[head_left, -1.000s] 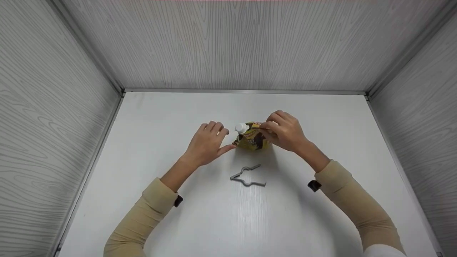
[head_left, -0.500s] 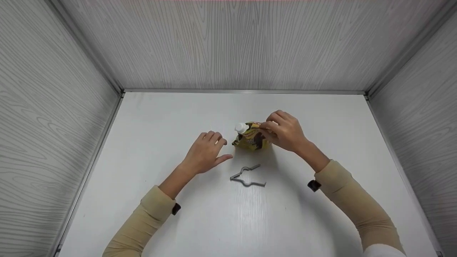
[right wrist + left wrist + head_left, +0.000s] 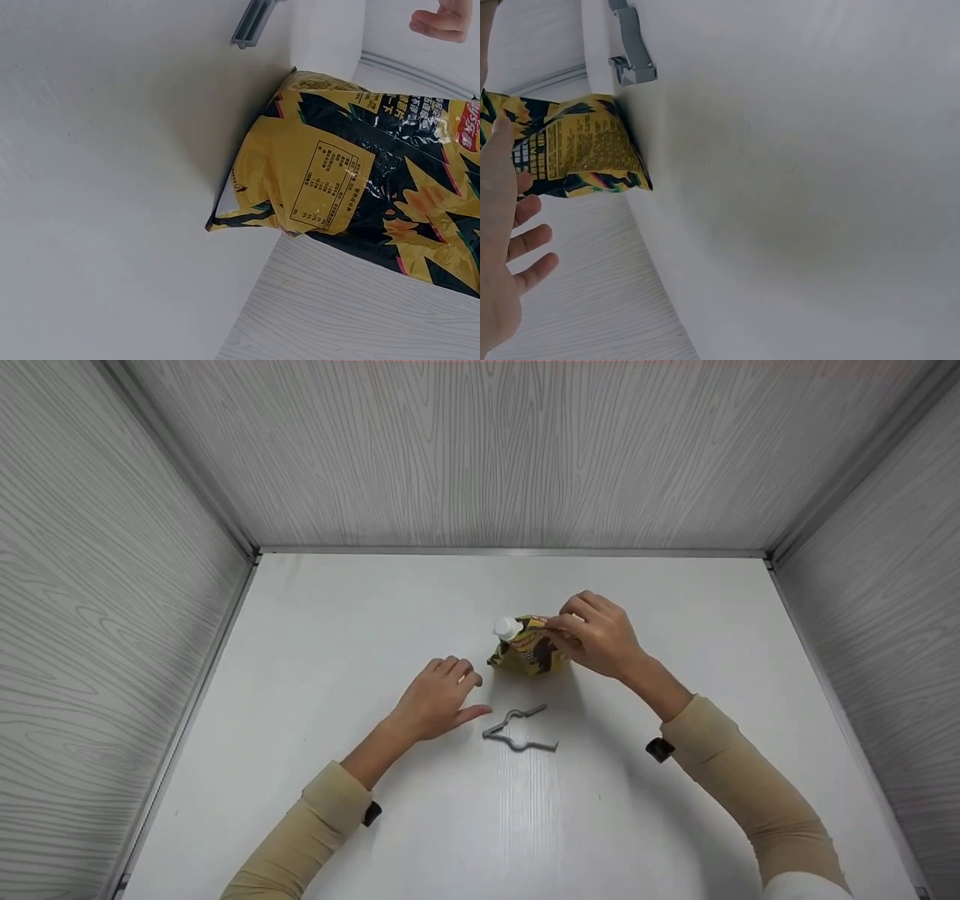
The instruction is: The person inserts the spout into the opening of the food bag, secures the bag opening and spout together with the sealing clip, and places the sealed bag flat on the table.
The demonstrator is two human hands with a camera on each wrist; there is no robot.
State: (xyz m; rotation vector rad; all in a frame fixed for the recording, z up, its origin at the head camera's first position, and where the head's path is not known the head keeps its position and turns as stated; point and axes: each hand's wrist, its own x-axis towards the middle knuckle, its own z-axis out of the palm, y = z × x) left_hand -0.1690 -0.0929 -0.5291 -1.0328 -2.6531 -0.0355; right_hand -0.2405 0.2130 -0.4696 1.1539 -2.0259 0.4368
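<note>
A yellow and black printed snack bag [image 3: 536, 654] stands upright on the table, with a white round cap [image 3: 507, 628] at its top left. My right hand [image 3: 600, 634] pinches the bag's top edge between thumb and fingers. My left hand [image 3: 436, 702] hovers left of the bag, holding nothing, its thumb stretched toward a grey hinged clip [image 3: 517, 746]. That clip lies spread apart on the table in front of the bag, a curved bend in each arm. In the right wrist view the bag's printed side [image 3: 337, 180] faces me; my right fingers are out of sight there.
The white table [image 3: 360, 600] is enclosed by grey wood-grain panels [image 3: 510, 457] at the back and both sides. A metal strip [image 3: 510, 552] runs along its rear edge.
My left hand has let go of the bag's left side and moved down toward the grey clip. The right hand, the bag and the clip stay in about the same place.
</note>
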